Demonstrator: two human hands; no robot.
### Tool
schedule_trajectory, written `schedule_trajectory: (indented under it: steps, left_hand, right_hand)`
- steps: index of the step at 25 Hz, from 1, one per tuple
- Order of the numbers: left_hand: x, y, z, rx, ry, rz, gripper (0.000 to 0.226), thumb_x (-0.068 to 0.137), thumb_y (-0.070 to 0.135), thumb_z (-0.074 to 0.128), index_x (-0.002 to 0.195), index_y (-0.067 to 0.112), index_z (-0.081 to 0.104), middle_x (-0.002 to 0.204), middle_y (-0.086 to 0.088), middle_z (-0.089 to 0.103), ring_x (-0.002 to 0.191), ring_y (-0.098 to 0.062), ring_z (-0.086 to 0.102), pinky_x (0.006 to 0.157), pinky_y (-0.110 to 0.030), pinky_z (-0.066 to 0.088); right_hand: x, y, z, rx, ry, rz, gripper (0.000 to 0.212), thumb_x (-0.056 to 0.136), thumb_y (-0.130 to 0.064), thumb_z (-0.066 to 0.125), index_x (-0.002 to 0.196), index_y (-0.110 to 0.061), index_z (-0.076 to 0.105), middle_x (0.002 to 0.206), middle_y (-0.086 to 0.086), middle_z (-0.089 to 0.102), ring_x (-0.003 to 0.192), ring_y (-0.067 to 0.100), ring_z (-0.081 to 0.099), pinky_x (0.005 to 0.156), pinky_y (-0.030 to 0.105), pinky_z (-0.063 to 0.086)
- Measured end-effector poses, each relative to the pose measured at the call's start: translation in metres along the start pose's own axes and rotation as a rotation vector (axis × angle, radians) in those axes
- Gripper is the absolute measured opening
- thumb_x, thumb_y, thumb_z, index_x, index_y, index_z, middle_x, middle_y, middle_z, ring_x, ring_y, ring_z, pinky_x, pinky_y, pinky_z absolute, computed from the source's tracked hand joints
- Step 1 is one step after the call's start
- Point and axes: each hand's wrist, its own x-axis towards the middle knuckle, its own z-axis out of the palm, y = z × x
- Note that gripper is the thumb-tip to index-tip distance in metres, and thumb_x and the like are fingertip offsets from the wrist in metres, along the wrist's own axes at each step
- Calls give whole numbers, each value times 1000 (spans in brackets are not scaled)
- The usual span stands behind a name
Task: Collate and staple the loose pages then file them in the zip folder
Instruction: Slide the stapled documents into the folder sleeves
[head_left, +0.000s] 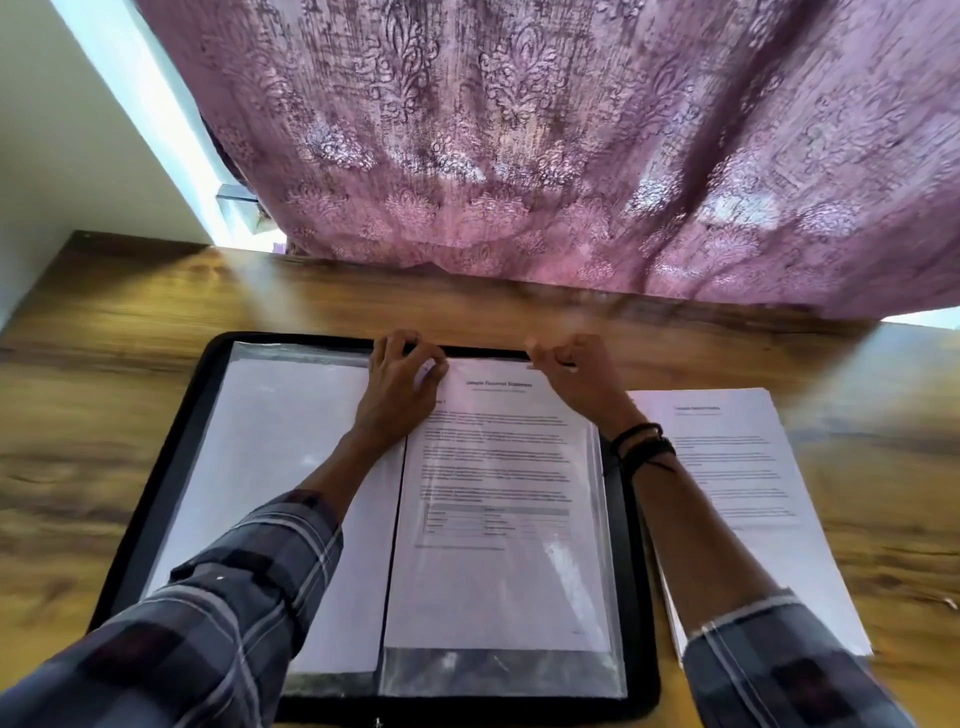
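Hands: left hand (402, 376), right hand (569, 371) both pinch sleeve (498, 670) mouth, frame centre.
Risk: pages (493, 467) snag, corner creases.

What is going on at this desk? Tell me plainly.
A person in a plaid shirt is filing a printed white page into a clear plastic sleeve on the right half of an open black zip folder, which lies on a wooden table. The left hand and right hand both pinch the sleeve's top edge. A second stack of printed white pages waits on the table right of the folder.
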Motion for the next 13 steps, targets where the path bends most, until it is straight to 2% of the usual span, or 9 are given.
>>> schedule_trajectory:
  steps: [1, 2, 3, 4, 5, 7, 10, 11, 13]
  left_hand:
    - [-1, 0, 0, -3, -2, 1, 9, 88, 14, 64, 97, 13, 65, 113, -14, 52, 108, -30, 44, 94, -43, 39]
    - [-2, 1, -1, -5, -12, 4, 9, 88, 13, 64, 97, 12, 65, 112, -14, 52, 107, -31, 44, 93, -44, 41]
    - [-2, 1, -1, -11, -21, 8, 10, 87, 12, 65, 97, 11, 64, 112, -14, 52, 107, -31, 45, 93, -46, 42]
    - [-2, 1, -2, -18, -20, 7, 11, 87, 12, 66, 97, 10, 64, 111, -14, 53, 107, -31, 45, 92, -48, 43]
    - [-1, 3, -4, -34, -9, -3, 13, 86, 12, 67, 98, 8, 64, 110, -14, 54, 107, -31, 46, 92, -49, 44]
    - [-1, 9, -11, -9, 37, -48, 23, 85, 20, 68, 103, 8, 64, 111, -13, 57, 107, -31, 48, 94, -47, 42]
    - [-16, 36, -17, 60, 166, -148, 27, 83, 27, 68, 103, 10, 65, 109, -12, 61, 104, -34, 54, 89, -45, 46]
    - [-26, 52, -18, 9, 164, -205, 25, 84, 28, 69, 102, 11, 66, 109, -11, 62, 103, -33, 57, 86, -43, 49]
    - [-53, 88, -19, -107, 65, -274, 26, 84, 37, 70, 101, 18, 67, 109, -4, 64, 98, -25, 63, 82, -35, 52]
  right_hand:
    - [-11, -1, -1, 39, 40, 5, 56, 85, -66, 56, 50, -23, 53, 50, -8, 48, 56, 17, 59, 64, 35, 49]
    - [-24, -1, -1, 73, 63, 39, 41, 85, -61, 62, 73, -22, 67, 71, -5, 62, 72, 16, 63, 73, 36, 52]
    - [-35, 0, -2, 138, 59, 93, 37, 85, -49, 69, 106, -18, 66, 101, -2, 65, 92, 14, 62, 83, 34, 52]
    - [-47, 3, -3, 207, 62, 135, 55, 85, -36, 75, 130, -14, 52, 122, -1, 58, 107, 12, 58, 87, 26, 50]
    - [-60, 7, -5, 296, 56, 158, 66, 84, -24, 77, 138, -12, 41, 130, -1, 53, 111, 11, 57, 85, 19, 49]
    - [-92, 10, -10, 410, 3, 232, 63, 82, -11, 78, 130, -16, 38, 128, -1, 58, 104, 7, 63, 76, 13, 52]
    - [-142, 16, -18, 490, -133, 417, 56, 82, -9, 77, 127, -15, 45, 119, 5, 67, 93, 10, 69, 63, 15, 54]
    - [-157, 15, -21, 544, -176, 441, 49, 83, -7, 76, 124, -10, 50, 116, 7, 70, 92, 13, 71, 64, 17, 56]
    - [-182, 15, -23, 658, -266, 434, 37, 86, -4, 71, 121, -8, 60, 118, 11, 71, 99, 20, 72, 78, 29, 60]
